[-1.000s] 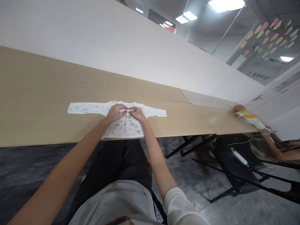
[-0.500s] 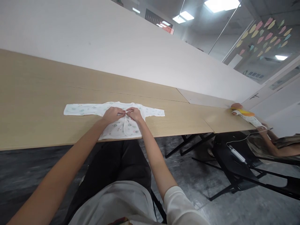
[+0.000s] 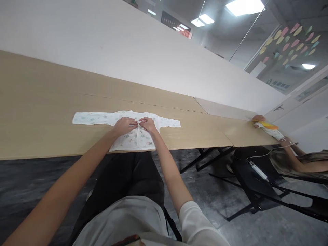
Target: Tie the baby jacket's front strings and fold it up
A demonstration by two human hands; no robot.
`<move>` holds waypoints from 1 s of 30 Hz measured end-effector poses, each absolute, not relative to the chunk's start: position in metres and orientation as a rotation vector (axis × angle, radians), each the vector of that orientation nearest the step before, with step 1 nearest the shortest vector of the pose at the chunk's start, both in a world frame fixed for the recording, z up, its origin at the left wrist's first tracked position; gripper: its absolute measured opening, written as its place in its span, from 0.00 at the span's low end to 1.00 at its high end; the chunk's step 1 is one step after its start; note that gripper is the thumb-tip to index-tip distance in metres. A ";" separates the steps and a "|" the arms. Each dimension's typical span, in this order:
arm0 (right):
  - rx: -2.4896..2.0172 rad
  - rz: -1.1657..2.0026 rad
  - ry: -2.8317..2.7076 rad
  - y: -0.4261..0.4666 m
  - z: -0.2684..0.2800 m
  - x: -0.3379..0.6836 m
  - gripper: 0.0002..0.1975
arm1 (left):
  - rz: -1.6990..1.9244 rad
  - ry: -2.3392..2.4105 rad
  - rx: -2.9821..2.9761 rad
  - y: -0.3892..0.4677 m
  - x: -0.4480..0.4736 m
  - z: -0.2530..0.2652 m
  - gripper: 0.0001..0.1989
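A small white baby shirt [image 3: 145, 139] with a pale print lies flat on the wooden table, both sleeves spread to the sides and its hem along the front edge. My left hand [image 3: 125, 125] rests on the chest of the shirt, fingers bent and pinching the cloth near the front opening. My right hand [image 3: 148, 124] meets it from the other side, thumb and fingers closed on the shirt's front edge. The fingertips of both hands nearly touch. Any fastener between them is too small to make out.
The long wooden table [image 3: 46, 99] runs along a white partition [image 3: 107, 44]. At the far right, another person's hands [image 3: 284, 141] work on a doll [image 3: 269, 129] in white and yellow clothes. A black folding chair [image 3: 253, 171] holds a white power strip [image 3: 259, 172] with a cable.
Both hands keep their pinch at the shirt's front with hardly any movement. The view has shifted slightly.
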State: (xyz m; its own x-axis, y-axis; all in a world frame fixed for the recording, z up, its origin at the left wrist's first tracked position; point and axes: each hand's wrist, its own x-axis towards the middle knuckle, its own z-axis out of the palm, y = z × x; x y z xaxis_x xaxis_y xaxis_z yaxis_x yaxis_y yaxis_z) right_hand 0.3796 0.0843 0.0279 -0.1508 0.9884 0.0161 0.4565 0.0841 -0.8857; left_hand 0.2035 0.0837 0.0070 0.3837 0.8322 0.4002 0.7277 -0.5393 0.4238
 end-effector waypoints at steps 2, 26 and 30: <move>-1.458 0.940 -1.725 0.082 0.032 0.380 0.10 | 0.840 1.437 2.508 0.078 0.203 0.010 0.15; -1.518 0.975 -2.122 0.032 0.053 0.397 0.14 | 0.798 1.423 2.214 0.028 0.219 0.019 0.18; -1.499 1.045 -2.057 0.035 0.047 0.402 0.14 | 0.814 1.400 2.178 0.033 0.221 0.016 0.16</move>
